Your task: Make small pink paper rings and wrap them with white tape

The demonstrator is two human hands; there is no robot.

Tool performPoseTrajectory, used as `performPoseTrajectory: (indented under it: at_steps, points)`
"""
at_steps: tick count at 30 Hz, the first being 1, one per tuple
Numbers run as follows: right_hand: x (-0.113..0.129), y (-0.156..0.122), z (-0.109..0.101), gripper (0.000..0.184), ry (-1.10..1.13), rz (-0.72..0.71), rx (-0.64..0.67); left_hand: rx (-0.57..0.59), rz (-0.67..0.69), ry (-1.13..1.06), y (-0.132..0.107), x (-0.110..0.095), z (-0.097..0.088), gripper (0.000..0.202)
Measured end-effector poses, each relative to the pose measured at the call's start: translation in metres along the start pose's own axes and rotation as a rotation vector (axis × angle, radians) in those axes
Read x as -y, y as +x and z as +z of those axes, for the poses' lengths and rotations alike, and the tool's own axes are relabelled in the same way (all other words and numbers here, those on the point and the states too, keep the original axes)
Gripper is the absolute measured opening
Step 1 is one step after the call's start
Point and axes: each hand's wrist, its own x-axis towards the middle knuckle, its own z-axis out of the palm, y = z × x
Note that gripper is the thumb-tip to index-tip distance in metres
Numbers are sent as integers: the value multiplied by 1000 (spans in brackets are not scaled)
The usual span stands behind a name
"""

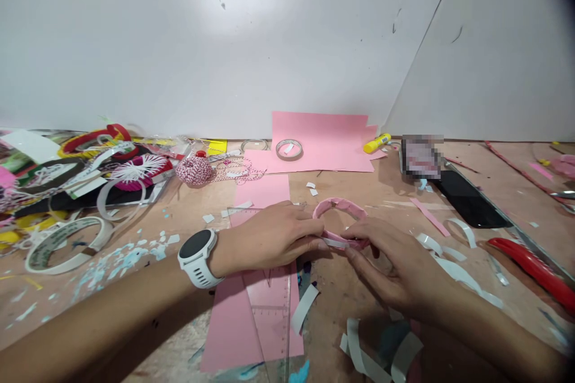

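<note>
Between my two hands is a pink paper ring (340, 207), standing just above the wooden table with a pale strip along its near side. My left hand (287, 230), with a white watch at the wrist, pinches the ring's near left edge between thumb and fingers. On the near right edge, my right hand (381, 257) pinches the same ring, its thumb below and fingers on top. Under my left hand lie a pink paper sheet (224, 335) and a clear set square (269, 317). Loose white paper strips (305, 308) lie close by.
Pink sheets (332, 131) with a small tape roll (289, 149) rest by the white wall, beside a yellow glue stick (377, 143). A phone (471, 197) and a red-handled cutter (532, 269) lie right. At left are a masking tape roll (67, 245), string ball (194, 169) and cluttered craft supplies.
</note>
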Motion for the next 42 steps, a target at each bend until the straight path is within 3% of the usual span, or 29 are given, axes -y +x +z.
performPoseTrajectory:
  at_steps: [25,32,42]
  points:
    - [3,0,1,24,-3,4,-54,-30,-11,46,-2,5,6,32]
    - [0,-3,4,19,-81,100,-78,-8,-31,44,-2,4,6,25]
    - [6,-4,0,10,32,252,-53,29,-89,-76,-1,2,-1,23]
